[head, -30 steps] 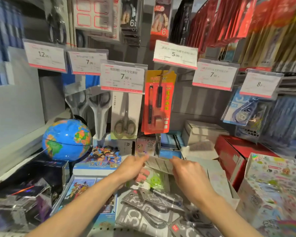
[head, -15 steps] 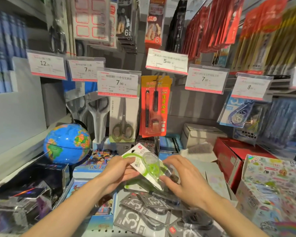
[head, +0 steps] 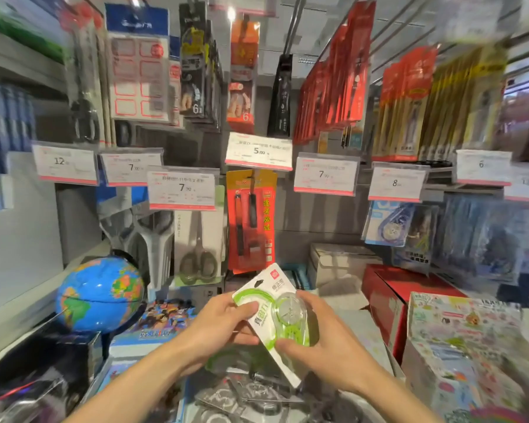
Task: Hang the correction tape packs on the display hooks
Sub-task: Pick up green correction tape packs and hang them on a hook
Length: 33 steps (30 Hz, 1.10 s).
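Note:
I hold a white and green correction tape pack (head: 268, 303) with a clear blister in front of me, tilted with its hang hole up. My left hand (head: 219, 326) grips its left edge and my right hand (head: 315, 340) holds its lower right side around the blister. Under my hands a second green pack (head: 217, 363) lies partly hidden. Blue correction tape packs (head: 388, 222) hang on a hook at the right under the 8 price tag (head: 396, 183). The hook under the 7 price tag (head: 326, 174) shows nothing hanging on it.
Scissors packs (head: 197, 248) and a red pen pack (head: 251, 221) hang straight ahead. A blue globe (head: 100, 293) stands at the left. Grey protractor packs (head: 239, 398) lie below my hands. A red box (head: 391, 297) and colourful boxes (head: 461, 346) stand at the right.
Both hands picked the green pack out of the pile and raised it. The pack has turned more upright, and my view has tilted upward toward the hooks.

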### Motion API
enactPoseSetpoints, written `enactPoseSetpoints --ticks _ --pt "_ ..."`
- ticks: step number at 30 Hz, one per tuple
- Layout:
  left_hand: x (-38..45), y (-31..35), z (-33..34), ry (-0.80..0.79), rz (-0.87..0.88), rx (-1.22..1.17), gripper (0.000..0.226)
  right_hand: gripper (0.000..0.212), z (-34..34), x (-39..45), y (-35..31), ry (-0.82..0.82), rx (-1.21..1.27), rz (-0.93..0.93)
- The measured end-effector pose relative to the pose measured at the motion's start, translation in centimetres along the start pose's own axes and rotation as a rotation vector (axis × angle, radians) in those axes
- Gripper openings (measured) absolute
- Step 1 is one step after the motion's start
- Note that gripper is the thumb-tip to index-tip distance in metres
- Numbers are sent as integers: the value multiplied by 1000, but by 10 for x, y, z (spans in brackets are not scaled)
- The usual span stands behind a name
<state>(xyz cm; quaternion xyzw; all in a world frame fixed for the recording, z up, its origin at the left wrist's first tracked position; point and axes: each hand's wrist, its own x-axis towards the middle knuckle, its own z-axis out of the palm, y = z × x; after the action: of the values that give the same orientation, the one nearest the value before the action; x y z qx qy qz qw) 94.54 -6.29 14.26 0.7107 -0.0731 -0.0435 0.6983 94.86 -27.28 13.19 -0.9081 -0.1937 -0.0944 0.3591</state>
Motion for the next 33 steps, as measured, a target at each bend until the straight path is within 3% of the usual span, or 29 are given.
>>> enactPoseSetpoints --ticks 5,10,16,25,30,33 --pt "16 36 26 -26 106 122 18 97 -27 -5 6 129 -14 -27" --pt "17 63 41 25 223 234 17 94 -49 -3 5 223 30 -37" --pt "4 93 20 503 797 1028 26 87 -86 11 -3 443 71 -4" --pt "-7 140 13 723 1378 1484 24 79 -107 2 -25 441 282 -14" --pt "9 161 20 686 1373 1668 42 81 -113 -4 -26 420 322 -44" --pt "16 171 29 697 1392 1605 26 83 -113 -4 -26 422 313 -68"
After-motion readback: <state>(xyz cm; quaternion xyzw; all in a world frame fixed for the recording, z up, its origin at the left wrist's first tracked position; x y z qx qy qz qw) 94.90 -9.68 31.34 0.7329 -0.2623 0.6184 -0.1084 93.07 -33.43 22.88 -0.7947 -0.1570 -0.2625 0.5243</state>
